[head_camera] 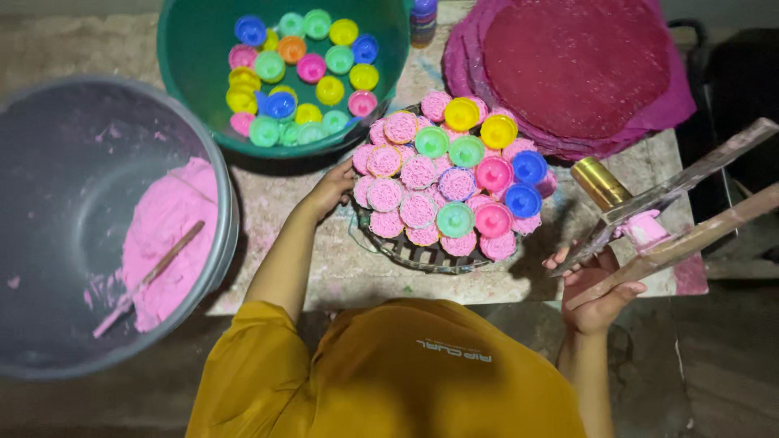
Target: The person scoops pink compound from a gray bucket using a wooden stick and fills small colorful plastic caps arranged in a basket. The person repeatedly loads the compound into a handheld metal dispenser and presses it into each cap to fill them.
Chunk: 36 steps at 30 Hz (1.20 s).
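Two hands: left grip (331, 193) curled against the round tray (406, 253), right grip (596, 296) clasping a wooden press (690, 235).

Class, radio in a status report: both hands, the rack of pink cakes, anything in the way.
Left hand touching round rack edge, holding nothing. Right hand gripping wooden press. Pink cakes piled on rack, some capped with coloured moulds. Nothing between hands and rack.

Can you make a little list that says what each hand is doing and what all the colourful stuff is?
Left hand: touches the edge of the round dark wire basket
Right hand: holds a wooden press tool smeared with pink
In the basket: pink frilly dough cakes and bright plastic cups
Green plastic tub: more coloured cups
Grey plastic bucket: pink dough with a stick
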Each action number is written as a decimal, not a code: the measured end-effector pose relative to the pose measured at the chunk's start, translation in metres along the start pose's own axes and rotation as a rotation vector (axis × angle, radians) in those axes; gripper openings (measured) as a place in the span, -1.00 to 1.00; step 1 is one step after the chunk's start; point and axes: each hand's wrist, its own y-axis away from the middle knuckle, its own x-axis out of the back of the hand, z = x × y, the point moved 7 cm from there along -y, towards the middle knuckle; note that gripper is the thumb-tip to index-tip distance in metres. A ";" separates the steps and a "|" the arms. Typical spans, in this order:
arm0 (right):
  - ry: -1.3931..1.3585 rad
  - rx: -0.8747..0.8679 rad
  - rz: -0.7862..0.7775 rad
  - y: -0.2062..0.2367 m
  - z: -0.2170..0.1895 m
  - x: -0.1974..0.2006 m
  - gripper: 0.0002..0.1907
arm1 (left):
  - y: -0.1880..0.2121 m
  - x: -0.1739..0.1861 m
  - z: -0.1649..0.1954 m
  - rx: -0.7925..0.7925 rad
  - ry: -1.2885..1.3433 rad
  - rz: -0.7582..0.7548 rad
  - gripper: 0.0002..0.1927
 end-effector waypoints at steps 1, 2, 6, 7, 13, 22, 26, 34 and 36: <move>0.012 -0.005 0.012 0.006 0.000 -0.009 0.17 | -0.006 0.004 0.005 0.012 0.007 -0.020 -0.18; 0.019 -0.005 0.020 0.012 -0.001 -0.018 0.18 | -0.010 0.007 0.009 0.027 0.016 -0.039 -0.18; 0.114 0.036 0.107 0.030 -0.009 -0.048 0.20 | -0.015 0.015 0.022 0.035 0.085 -0.106 -0.18; 0.155 0.056 0.140 0.034 -0.012 -0.053 0.19 | -0.014 0.018 0.021 0.062 0.064 -0.074 -0.18; 0.103 0.047 0.099 0.036 -0.011 -0.076 0.18 | -0.002 0.035 0.008 0.046 0.160 0.221 -0.31; 0.098 0.032 0.074 0.020 -0.009 -0.104 0.19 | 0.003 0.060 0.005 -0.274 0.631 0.318 -0.48; 0.104 0.041 0.021 0.020 -0.012 -0.108 0.18 | 0.027 0.056 -0.021 -0.132 0.606 0.534 -0.36; 0.064 0.023 0.042 0.023 -0.008 -0.092 0.20 | 0.120 -0.090 -0.053 0.224 0.557 0.160 -0.22; 0.002 0.002 0.064 0.021 -0.006 -0.088 0.17 | 0.121 -0.105 -0.044 0.201 0.533 0.157 -0.18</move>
